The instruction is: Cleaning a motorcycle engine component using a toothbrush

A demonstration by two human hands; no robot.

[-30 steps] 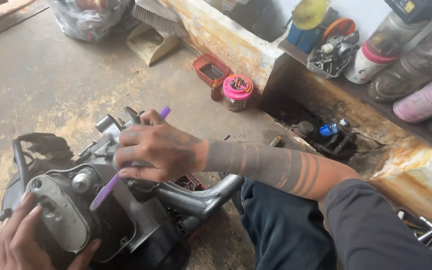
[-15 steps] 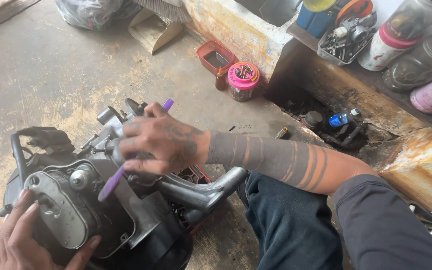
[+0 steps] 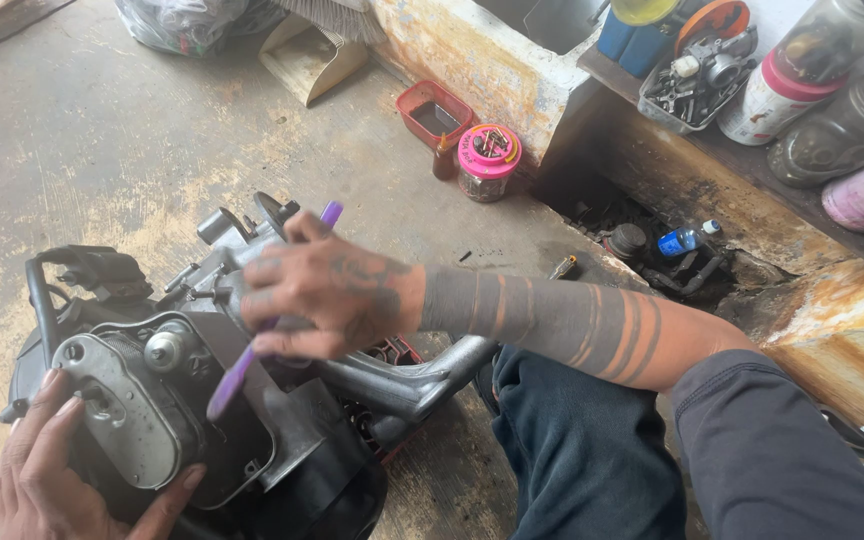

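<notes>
We are looking down at a dark, greasy motorcycle engine (image 3: 202, 400) that sits on a stained concrete floor (image 3: 102, 150), and everything else is placed relative to it. Our right hand (image 3: 327, 295) hovers over the top of the engine with its fingers closed around a purple toothbrush (image 3: 252, 345). The brush runs diagonally: its handle end pokes out above the hand, and its lower end points down at the engine's grey side cover (image 3: 127, 415). Our left hand (image 3: 62, 480) is at the engine's lower left corner, fingers spread and pressed flat against the edge of that cover, holding nothing else. A curved metal pipe (image 3: 412, 385) juts from the engine's right side, just beside our knee in dark blue trousers (image 3: 582, 450).

Beyond the engine, up and to the right, a small jar with a pink lid (image 3: 488, 160) stands on the floor next to a shallow red tray (image 3: 435, 113). Farther right of the engine, a low shelf (image 3: 652, 90) carries bottles and a tray of small metal parts (image 3: 697, 75). A dustpan (image 3: 307, 60) lies well behind the engine.
</notes>
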